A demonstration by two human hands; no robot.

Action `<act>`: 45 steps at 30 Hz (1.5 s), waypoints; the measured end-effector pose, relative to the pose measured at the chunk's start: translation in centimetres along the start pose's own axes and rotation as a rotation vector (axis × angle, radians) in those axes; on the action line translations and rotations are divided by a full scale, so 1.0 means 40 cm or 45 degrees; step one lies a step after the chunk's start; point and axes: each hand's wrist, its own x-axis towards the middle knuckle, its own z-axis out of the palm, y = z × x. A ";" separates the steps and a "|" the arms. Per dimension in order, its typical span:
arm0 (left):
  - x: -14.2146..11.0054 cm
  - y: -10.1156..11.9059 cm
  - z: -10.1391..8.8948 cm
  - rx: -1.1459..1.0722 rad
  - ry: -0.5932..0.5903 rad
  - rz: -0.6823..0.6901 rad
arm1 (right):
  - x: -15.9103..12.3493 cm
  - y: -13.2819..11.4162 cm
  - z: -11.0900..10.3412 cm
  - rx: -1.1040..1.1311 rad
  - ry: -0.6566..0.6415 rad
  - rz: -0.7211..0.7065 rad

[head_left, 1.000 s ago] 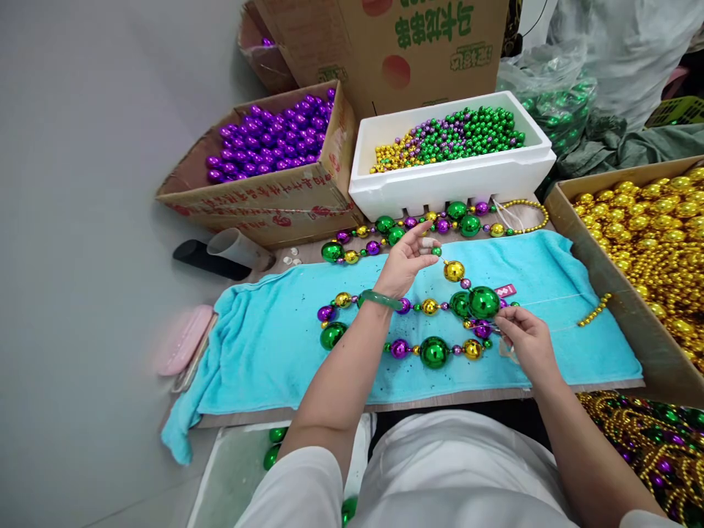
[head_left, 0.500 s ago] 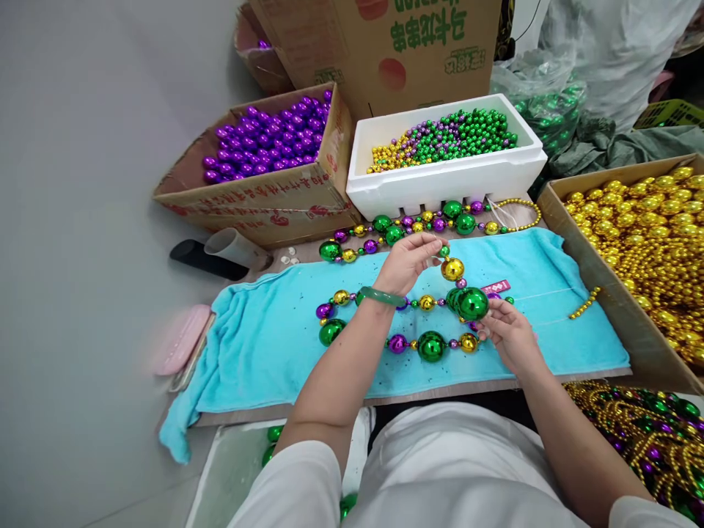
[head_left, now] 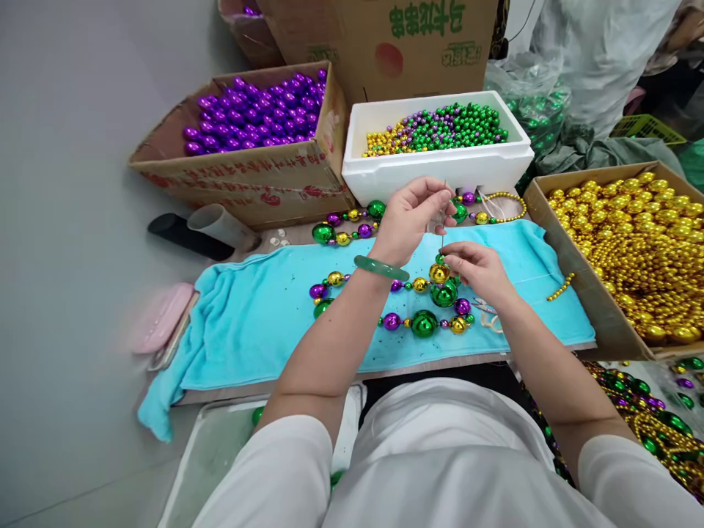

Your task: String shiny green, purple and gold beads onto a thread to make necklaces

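My left hand (head_left: 415, 216), with a green bangle (head_left: 380, 268) on its wrist, is raised above the towel. Its fingertips pinch a thin needle-like wire (head_left: 443, 238) that runs down to a small green bead. My right hand (head_left: 478, 270) is closed at that small green bead (head_left: 440, 259), just below. Under it hang a gold ball (head_left: 439, 273) and a large green ball (head_left: 443, 294). They belong to a bead strand (head_left: 424, 323) of purple, gold and green balls looped on the blue towel (head_left: 264, 308). Small scissors (head_left: 491, 317) with pale handles lie beside the strand.
Behind the towel stand a carton (head_left: 247, 176) of purple balls and a white foam box (head_left: 440, 167) of small mixed beads. A carton (head_left: 594, 275) of gold beads is at the right. Another strand (head_left: 342, 238) lies along the towel's back edge. Two tubes (head_left: 190, 236) lie left.
My left hand has risen, drawing the wire upward. My right hand has left the large green ball and moved up to the small green bead. The scissors have come into sight. The view has shifted slightly.
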 end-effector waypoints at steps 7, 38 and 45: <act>-0.009 0.040 -0.007 -0.062 0.098 0.098 | 0.038 -0.065 0.010 -0.214 -0.074 -0.266; -0.097 -0.096 -0.056 0.127 -0.072 -0.251 | 0.107 -0.133 0.010 0.377 0.178 -0.207; -0.089 -0.122 -0.083 0.091 -0.054 -0.273 | 0.077 -0.105 0.030 0.483 -0.139 0.072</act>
